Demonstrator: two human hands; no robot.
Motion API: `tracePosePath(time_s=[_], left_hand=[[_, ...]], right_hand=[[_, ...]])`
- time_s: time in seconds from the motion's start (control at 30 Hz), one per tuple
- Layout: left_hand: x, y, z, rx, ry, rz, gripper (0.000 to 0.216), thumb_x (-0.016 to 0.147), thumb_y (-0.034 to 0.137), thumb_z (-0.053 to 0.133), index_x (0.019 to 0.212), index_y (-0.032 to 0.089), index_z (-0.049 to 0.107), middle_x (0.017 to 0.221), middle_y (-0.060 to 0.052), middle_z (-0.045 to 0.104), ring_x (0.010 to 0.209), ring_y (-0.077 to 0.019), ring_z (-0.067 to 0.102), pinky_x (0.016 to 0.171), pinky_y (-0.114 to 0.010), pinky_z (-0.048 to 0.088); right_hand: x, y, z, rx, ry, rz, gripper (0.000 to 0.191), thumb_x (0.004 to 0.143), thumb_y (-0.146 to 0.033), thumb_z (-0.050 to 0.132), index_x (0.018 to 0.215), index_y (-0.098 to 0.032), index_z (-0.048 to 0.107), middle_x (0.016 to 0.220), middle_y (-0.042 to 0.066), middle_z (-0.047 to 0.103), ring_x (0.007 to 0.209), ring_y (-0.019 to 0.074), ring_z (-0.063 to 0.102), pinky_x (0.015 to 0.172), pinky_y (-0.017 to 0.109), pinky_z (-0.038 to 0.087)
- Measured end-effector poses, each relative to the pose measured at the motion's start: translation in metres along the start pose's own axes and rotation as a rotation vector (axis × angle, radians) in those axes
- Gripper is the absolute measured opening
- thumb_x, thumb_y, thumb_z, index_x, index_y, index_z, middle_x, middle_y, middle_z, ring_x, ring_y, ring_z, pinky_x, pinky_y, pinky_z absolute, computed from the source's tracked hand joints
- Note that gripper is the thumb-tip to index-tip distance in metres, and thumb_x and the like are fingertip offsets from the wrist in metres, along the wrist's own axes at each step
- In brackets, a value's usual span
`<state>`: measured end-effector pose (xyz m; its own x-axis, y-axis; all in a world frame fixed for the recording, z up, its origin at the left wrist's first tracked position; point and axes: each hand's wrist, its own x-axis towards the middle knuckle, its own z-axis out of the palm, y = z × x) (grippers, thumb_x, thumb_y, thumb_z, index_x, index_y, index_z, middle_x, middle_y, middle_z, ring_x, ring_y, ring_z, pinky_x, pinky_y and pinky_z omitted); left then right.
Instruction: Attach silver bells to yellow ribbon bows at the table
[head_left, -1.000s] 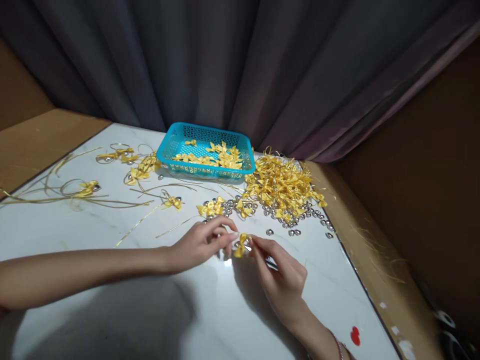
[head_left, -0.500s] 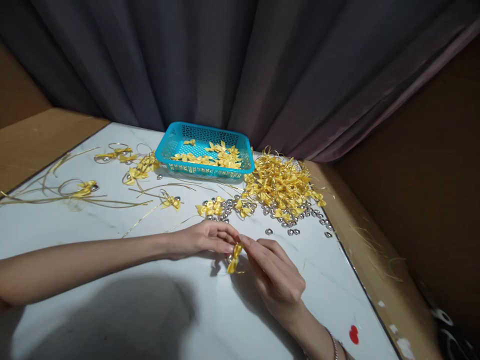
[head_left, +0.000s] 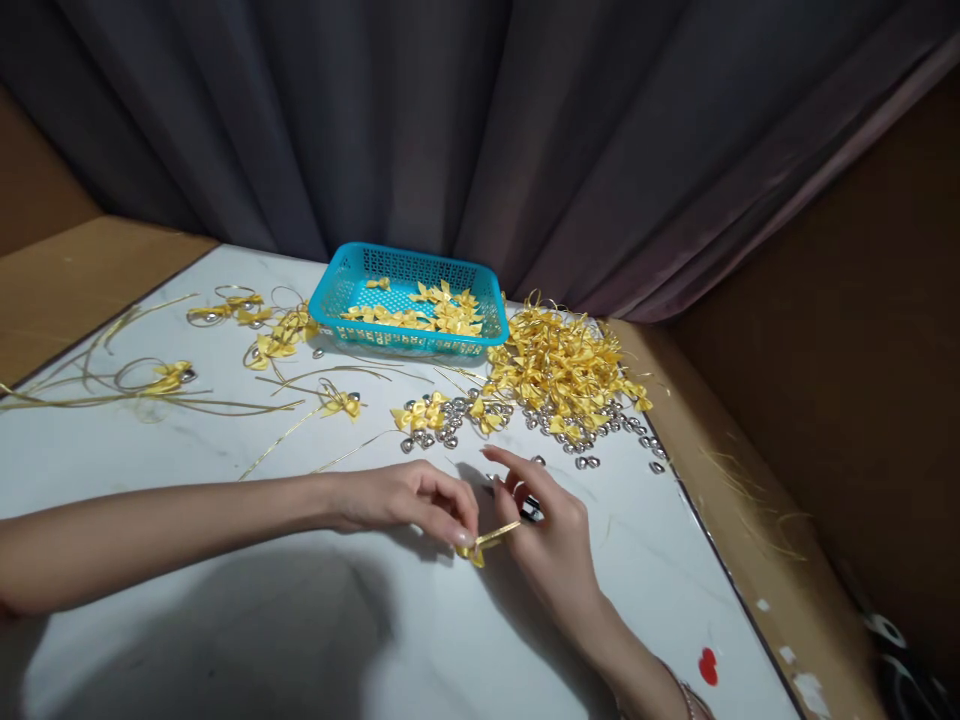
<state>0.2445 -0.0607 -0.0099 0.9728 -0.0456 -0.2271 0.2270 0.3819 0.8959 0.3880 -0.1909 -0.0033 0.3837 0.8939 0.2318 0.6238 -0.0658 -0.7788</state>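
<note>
Between the thumb and fingers of my left hand [head_left: 420, 510] a small yellow ribbon bow [head_left: 474, 554] is pinched just above the table. From the bow a doubled gold cord [head_left: 501, 533] sticks out towards my right hand [head_left: 551, 545]. My right hand has its index finger stretched and the other fingers curled around a small black-and-silver tool [head_left: 531, 509]. That tool is mostly hidden, so its kind is unclear. Beyond my hands lie silver heart-shaped pieces [head_left: 427, 439] beside several yellow bows [head_left: 421, 412].
A turquoise plastic basket [head_left: 409, 349] holding yellow bows stands at the back by a dark curtain [head_left: 405, 120]. To its right is a heap of bows with gold cords [head_left: 555, 365]. Loose cords [head_left: 187, 402] spread over the left side. A red piece [head_left: 708, 666] lies front right.
My left hand has lowered and turned the bow. My right hand has let go of the bow's cord and drawn off to the right, its index finger extended and the black-and-silver tool now showing.
</note>
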Motion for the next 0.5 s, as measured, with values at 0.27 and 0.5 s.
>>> tracePosePath(time_s=[0.27, 0.5], left_hand=[[0.005, -0.002, -0.004, -0.229, 0.143, -0.019, 0.015, 0.072, 0.027, 0.072, 0.077, 0.014, 0.068, 0.076, -0.001, 0.056, 0.070, -0.0105, 0.048, 0.065, -0.021, 0.037], [0.010, -0.009, -0.010, -0.441, 0.172, 0.051, 0.027, 0.081, 0.025, 0.065, 0.106, 0.014, 0.065, 0.087, -0.006, 0.055, 0.073, -0.0106, 0.048, 0.058, -0.019, 0.036]], right_hand=[[0.017, -0.006, -0.018, 0.557, -0.363, 0.541, 0.016, 0.067, -0.020, 0.063, 0.082, -0.014, 0.067, 0.061, 0.001, 0.062, 0.047, 0.0086, 0.048, 0.045, 0.022, 0.040], [0.081, -0.014, -0.059, 0.311, -0.107, 0.205, 0.013, 0.069, -0.027, 0.069, 0.072, -0.014, 0.068, 0.049, -0.002, 0.057, 0.042, 0.0090, 0.048, 0.041, 0.023, 0.041]])
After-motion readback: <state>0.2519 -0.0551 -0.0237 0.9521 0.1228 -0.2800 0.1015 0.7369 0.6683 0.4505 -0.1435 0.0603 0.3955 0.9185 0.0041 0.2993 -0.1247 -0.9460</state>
